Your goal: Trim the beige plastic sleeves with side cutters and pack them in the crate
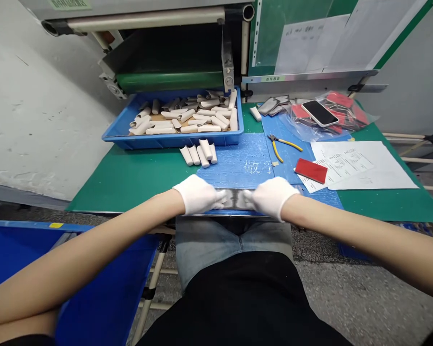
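Gray pad (234, 198) is on the person's side of the blue tray (173, 140); white-gloved hands, left hand (200, 194) and right hand (272, 196), clamped on opposite ends. Five white pieces (202, 156) just nearside of tray; pliers (273, 139) right of tray.

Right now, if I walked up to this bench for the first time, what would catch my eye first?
Probably the blue tray full of off-white curved pieces, at the back of the green table below a green roller. Next, at the near edge, the white-gloved left hand and right hand, with a dark grey piece between them. Further right, the red piece overlapping the papers and the yellow-handled pliers stand out.
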A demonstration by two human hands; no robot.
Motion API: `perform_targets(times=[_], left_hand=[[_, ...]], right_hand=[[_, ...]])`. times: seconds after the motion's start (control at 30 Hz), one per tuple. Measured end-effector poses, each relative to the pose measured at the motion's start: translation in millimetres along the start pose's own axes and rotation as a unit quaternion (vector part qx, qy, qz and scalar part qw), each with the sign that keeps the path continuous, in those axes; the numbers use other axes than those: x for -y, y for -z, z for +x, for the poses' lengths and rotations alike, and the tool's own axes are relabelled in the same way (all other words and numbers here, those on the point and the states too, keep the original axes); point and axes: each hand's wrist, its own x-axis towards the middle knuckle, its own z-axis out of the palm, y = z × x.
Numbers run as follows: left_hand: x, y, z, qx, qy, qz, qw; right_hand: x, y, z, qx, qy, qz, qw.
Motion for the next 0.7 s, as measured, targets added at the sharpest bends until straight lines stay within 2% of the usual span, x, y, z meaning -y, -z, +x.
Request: perform_targets(times=[0.1, 0.23, 0.33, 0.4, 0.47, 0.57, 0.7], left_hand=[[0.3, -3.8, -3.2, -0.014, -0.002, -0.006, 1.0], [2.1, -11.6, -27.4, 0.031, 0.035, -0.02, 0.999], [-0.8, -11.3, -44.5, 0.008, 0.082, -0.025, 0.996], [-2.9, -10.7, -47.7, -0.029, 0.113, -0.043, 0.992], [-2.9, -13.6, -45.2, -0.045, 0.142, -0.06, 0.987], [1.9, -25.3, -38.1, -0.033, 0.178, -0.08, 0.98], [11.4, -38.4, -34.6, -0.026, 0.222, -0.079, 0.971]], right_hand=[[-3.6, -4.8, -3.3, -0.009, 0.017, -0.001, 1.0], [-22.5, -18.2, -27.4, 0.02, -0.025, -0.01, 0.999], [-33.7, -23.3, -43.2, -0.036, -0.052, 0.022, 0.998], [-36.6, -25.9, -44.8, -0.08, -0.082, 0.039, 0.993], [-38.3, -31.9, -39.6, -0.092, -0.102, 0.052, 0.989], [-42.8, -47.4, -27.0, -0.069, -0.109, 0.124, 0.984], [-50.4, -63.4, -18.9, -0.015, -0.14, 0.248, 0.958]])
